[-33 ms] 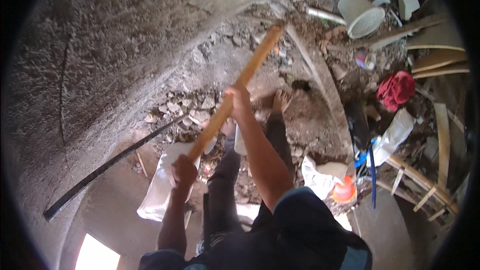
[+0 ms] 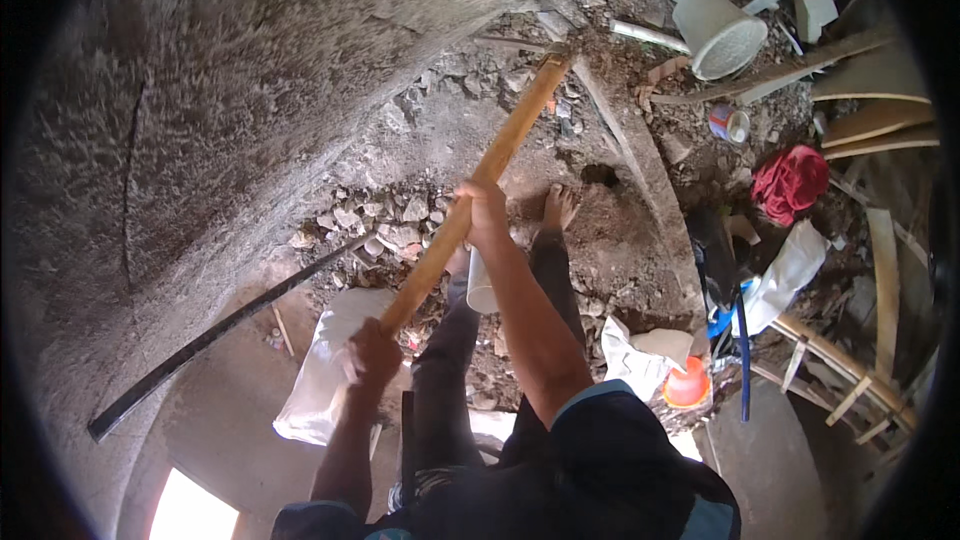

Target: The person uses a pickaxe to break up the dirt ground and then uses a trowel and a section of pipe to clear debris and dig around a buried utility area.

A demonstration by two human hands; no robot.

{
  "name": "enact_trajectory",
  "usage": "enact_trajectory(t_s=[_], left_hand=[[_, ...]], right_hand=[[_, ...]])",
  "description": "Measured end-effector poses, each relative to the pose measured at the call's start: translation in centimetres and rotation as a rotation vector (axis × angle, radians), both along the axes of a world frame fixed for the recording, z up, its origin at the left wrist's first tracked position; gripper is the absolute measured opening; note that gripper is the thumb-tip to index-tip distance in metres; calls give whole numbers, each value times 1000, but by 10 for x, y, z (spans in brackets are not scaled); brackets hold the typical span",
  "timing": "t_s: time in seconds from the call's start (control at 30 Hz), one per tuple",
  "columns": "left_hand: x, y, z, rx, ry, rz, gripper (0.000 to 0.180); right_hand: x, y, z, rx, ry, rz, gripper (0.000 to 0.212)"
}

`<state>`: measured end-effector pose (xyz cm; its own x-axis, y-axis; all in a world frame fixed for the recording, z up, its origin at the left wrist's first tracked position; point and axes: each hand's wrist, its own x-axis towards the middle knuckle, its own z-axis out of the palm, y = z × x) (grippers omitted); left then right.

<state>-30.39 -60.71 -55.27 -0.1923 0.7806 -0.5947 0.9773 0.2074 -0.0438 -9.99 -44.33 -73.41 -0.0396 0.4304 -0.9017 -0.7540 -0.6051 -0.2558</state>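
My left hand is closed round the near end of a long wooden handle. Farther up the same handle, my right hand grips it with the fingers wrapped over. The handle slants away to the far right. Its far end is beside a thin strip on the rubble, and I cannot make out whether a tool head is fixed there. Below my right hand, a white cylinder shows partly behind my forearm. My bare foot rests on the dirt just beyond it.
A rough wall rises on the left, with a black bar slanting beside it. Broken stones lie near the handle. At right are a white bucket, red cloth, an orange container and a wooden ladder.
Both hands and the wooden handle have shifted very slightly, the handle's far end a little downward in view. Both grips stay closed.
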Motion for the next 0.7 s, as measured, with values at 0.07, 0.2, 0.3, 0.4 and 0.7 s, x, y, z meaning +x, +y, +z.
enact_trajectory(t_s=[0.07, 0.2, 0.3, 0.4, 0.7], left_hand=[[26, -22, 35, -72, -55, 54, 14], [66, -19, 62, -108, -271, 130, 15], [70, 40, 23, 173, -481, 14, 10], [16, 36, -34, 140, -234, -116, 9], [-22, -128, 130, -390, 149, 244, 31]], right_hand=[[17, -21, 49, 24, -159, 91, 24], [68, -46, 144, 179, -559, 98, 13], [106, 4, 177, -33, -548, -50, 16], [59, 33, 109, -68, -332, -16, 15], [-107, -106, 134, -172, -28, 342, 22]])
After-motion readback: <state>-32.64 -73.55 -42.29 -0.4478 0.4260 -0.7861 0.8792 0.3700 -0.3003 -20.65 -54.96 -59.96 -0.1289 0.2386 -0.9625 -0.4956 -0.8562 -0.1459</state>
